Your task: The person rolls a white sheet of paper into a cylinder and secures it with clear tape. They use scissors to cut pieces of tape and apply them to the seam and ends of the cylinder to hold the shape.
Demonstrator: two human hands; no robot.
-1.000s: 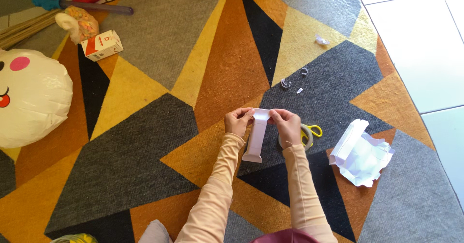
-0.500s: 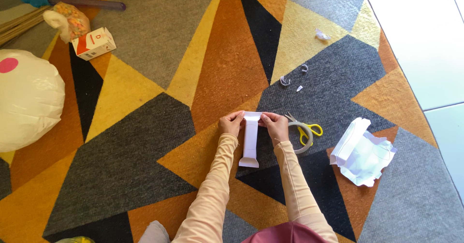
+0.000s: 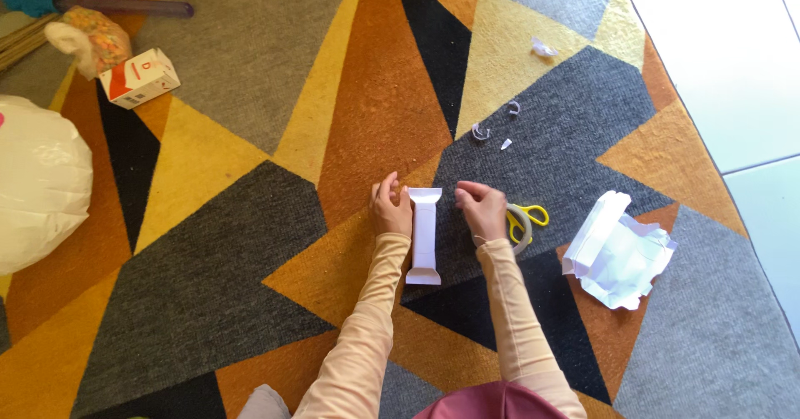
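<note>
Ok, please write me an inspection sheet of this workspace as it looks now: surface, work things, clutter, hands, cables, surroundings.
Surface: patterned carpet in grey, orange, yellow and black triangles.
Work things: white folded paper strip lies flat on the carpet between the hands; yellow-handled scissors and a tape roll beside the right hand.
Clutter: crumpled white paper; small paper scraps; small red and white carton; white plastic bag.
Hands: left hand open, beside the strip's top; right hand open, fingers curled, holding nothing.
Cables: nothing seen.
Surroundings: white floor tiles at the right; sticks and a dark handle at top left.
</note>
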